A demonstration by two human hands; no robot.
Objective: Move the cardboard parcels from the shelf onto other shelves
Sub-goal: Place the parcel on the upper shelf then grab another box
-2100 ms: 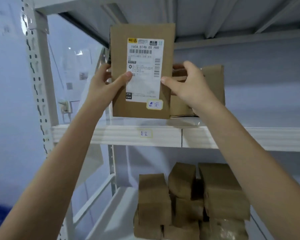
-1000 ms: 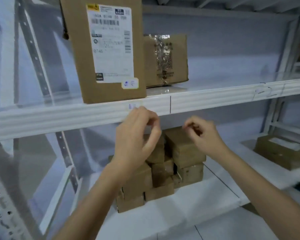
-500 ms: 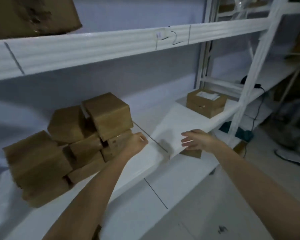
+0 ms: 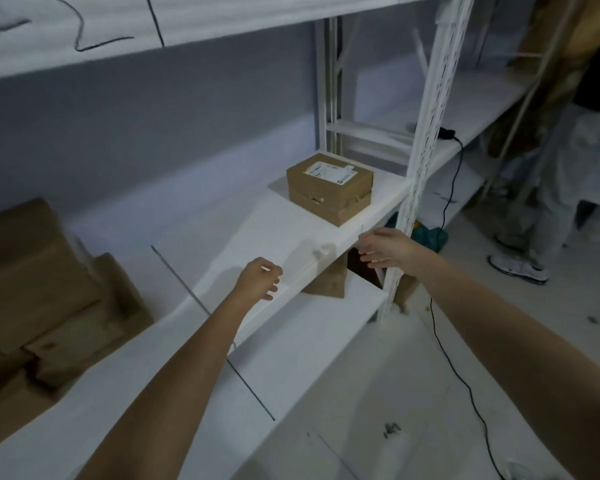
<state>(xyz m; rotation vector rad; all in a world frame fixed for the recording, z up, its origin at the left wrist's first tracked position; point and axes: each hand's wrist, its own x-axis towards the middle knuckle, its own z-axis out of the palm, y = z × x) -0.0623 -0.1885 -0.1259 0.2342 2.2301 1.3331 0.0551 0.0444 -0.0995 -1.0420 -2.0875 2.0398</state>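
Note:
A cardboard parcel point(image 4: 329, 187) with a white label on top lies flat on the white middle shelf point(image 4: 243, 237), near its right end. A pile of brown parcels point(image 4: 45, 296) fills the shelf's left side. My left hand point(image 4: 260, 278) hovers over the shelf's front edge, fingers loosely curled, holding nothing. My right hand point(image 4: 385, 249) is just in front of the shelf edge, below and right of the labelled parcel, fingers spread and empty. Another brown parcel point(image 4: 328, 280) stands on the lower shelf under the edge, partly hidden.
A white perforated upright post point(image 4: 420, 157) stands right of the labelled parcel. A black cable point(image 4: 447, 341) trails from the neighbouring rack down across the floor. A person's legs and white shoe point(image 4: 516, 268) stand at the right. The upper shelf beam point(image 4: 222, 19) runs overhead.
The tall labelled parcel was set upright on the upper shelf and released. My view has swung right and down, and both empty hands have moved toward the labelled parcel on the middle shelf.

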